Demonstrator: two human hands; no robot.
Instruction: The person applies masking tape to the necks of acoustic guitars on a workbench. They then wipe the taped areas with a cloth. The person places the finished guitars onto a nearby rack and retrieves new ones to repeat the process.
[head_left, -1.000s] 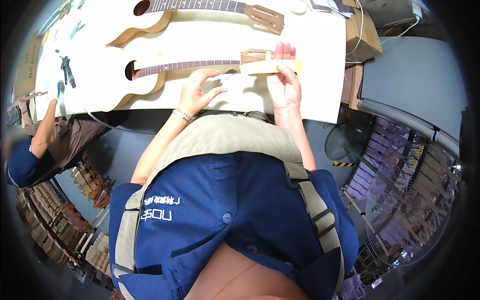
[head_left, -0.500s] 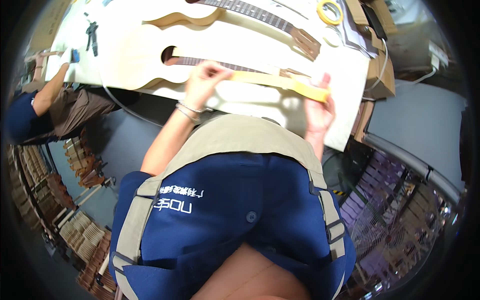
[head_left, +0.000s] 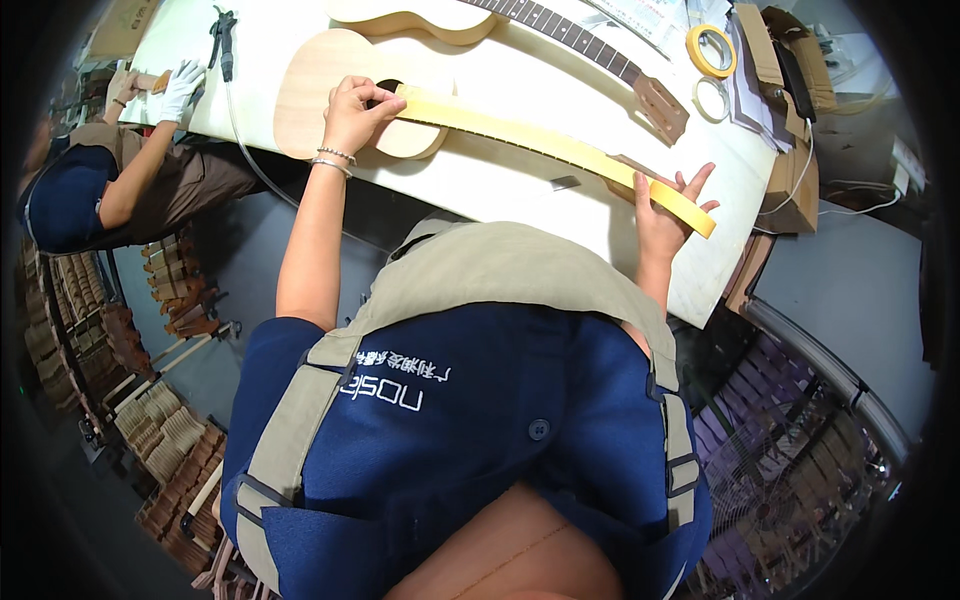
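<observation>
A pale wooden ukulele [head_left: 320, 90] lies on the white workbench [head_left: 500, 185], its neck covered by a long strip of yellow masking tape [head_left: 540, 145]. My left hand [head_left: 355, 110] presses one end of the tape down by the sound hole. My right hand [head_left: 665, 215] holds the other end of the strip near the headstock, where the tape sticks out past the bench edge. A second ukulele [head_left: 560, 30] with a dark fretboard lies farther back.
Two tape rolls [head_left: 708, 50] and cardboard boxes [head_left: 790, 120] sit at the bench's right end. A small blade [head_left: 563, 182] lies near my right hand. A gloved co-worker [head_left: 110, 170] works at the left end beside a cabled tool [head_left: 222, 40]. Racks of wooden parts [head_left: 150, 420] stand below left.
My hands have spread apart along the neck, drawing the yellow tape out over the full fretboard; the view has tilted so the bench slopes to the lower right.
</observation>
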